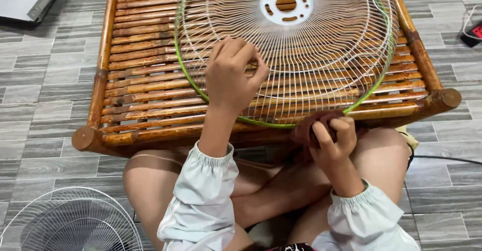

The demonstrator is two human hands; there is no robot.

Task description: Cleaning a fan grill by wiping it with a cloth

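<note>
While left hand (232,70) pinches fan grille (286,50) wires, right grip (334,135) seemingly closed on reddish cloth (309,125).

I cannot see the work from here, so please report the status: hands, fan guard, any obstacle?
Left hand pinching wires of the fan guard. Right hand pressing a reddish cloth on its green rim. Guard lies flat on the bamboo table. Nothing in the way.
</note>
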